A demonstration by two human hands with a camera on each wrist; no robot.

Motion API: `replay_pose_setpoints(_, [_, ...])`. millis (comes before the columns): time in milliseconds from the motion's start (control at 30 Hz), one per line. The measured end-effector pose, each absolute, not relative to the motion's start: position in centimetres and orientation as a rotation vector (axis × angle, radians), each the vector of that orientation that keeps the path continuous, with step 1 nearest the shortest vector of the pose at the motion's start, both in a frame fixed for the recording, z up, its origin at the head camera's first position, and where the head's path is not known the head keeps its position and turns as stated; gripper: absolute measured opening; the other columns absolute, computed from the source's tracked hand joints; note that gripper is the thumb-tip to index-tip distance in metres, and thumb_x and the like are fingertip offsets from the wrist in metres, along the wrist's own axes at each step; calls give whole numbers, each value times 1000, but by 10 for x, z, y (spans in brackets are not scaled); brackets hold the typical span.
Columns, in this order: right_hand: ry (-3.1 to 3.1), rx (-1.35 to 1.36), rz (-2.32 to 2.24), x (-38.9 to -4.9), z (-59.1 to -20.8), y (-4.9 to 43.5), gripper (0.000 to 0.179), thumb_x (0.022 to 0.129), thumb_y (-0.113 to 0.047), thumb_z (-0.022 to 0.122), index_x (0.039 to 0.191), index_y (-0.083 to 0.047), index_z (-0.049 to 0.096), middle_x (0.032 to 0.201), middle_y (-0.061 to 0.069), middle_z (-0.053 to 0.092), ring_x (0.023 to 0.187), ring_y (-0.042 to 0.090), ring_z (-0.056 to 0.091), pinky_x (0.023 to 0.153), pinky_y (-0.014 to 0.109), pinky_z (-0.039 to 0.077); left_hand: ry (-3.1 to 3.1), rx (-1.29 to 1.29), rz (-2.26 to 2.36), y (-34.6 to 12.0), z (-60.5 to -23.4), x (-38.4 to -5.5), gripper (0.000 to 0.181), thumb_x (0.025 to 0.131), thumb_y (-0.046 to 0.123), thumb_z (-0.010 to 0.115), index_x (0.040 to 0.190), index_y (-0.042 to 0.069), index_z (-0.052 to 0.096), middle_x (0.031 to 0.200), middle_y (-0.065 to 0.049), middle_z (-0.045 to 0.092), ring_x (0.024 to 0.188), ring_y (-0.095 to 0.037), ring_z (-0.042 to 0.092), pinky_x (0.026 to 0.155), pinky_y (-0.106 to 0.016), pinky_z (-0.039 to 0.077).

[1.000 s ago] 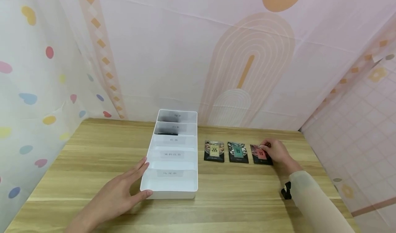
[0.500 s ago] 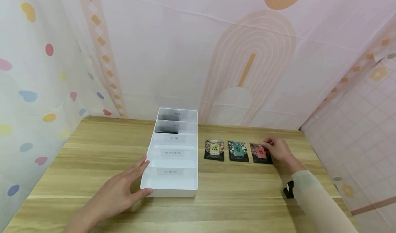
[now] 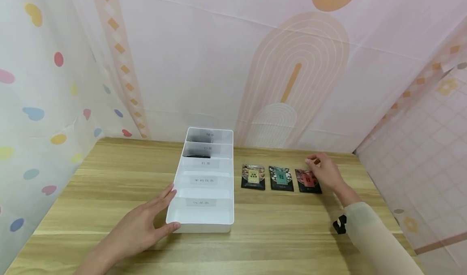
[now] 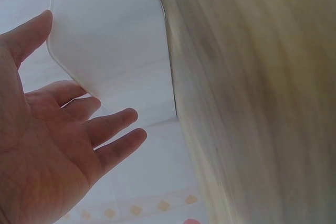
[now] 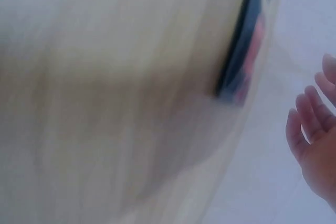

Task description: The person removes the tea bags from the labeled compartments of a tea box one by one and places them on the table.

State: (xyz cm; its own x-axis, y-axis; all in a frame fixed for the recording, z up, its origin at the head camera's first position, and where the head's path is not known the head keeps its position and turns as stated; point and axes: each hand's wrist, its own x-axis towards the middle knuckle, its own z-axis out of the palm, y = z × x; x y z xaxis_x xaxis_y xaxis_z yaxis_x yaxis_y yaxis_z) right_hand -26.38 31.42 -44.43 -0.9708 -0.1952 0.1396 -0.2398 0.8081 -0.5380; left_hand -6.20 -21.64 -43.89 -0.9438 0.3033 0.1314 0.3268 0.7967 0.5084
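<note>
The left hand (image 3: 140, 226), fingers relaxed, touched the box (image 3: 206, 228). The right hand (image 3: 325, 172) hovered unclenched near the red packet (image 3: 308, 181).

Wears a long, pale cream sleeve (image 3: 381, 238) on the right arm, plain and smooth, faintly greenish toward the cuff (image 3: 356, 211). Carries a small, black, blocky piece (image 3: 340, 225) with a whitish patch beside the sleeve, near its cuff end. Leaves fingers (image 3: 312, 160) bare beyond the sleeve; shows left hand (image 3: 140, 228) uncovered too.
</note>
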Motion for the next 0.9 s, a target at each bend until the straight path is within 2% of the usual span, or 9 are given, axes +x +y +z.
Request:
replay_pose_setpoints(133, [-2888, 412, 891, -263, -435, 299, 45, 110, -30, 57, 137, 6, 60, 134, 25, 58, 116, 42, 58, 90, 59, 53, -2929, -517, -839, -217, -439, -62, 85, 96, 58, 70, 159, 7, 45, 168, -6, 36, 138, -40, 54, 102, -61, 49])
replay_pose_setpoints(300, [-2875, 467, 883, -262, -427, 282, 46, 109, -29, 58, 143, 2, 58, 145, 23, 53, 124, 42, 55, 97, 60, 50, -2930, -509, -832, -217, -440, -61, 86, 96, 60, 69, 159, 7, 45, 168, -5, 35, 139, -39, 54, 103, -60, 49])
replay_pose_setpoints(600, [-2830, 586, 878, -256, -421, 257, 45, 106, -26, 64, 145, -2, 59, 146, 21, 55, 127, 42, 55, 100, 61, 50, -2925, -511, -817, -216, -440, -61, 85, 96, 61, 69, 158, 7, 47, 168, -2, 36, 138, -36, 55, 102, -58, 50])
replay_pose_setpoints(900, [-2786, 738, 831, -249, -412, 227, 45, 104, -25, 67, 142, -1, 61, 145, 21, 57, 137, 42, 48, 111, 64, 40, -2912, -518, -793, -216, -441, -61, 85, 95, 59, 70, 157, 5, 48, 168, -4, 37, 136, -36, 57, 101, -57, 51])
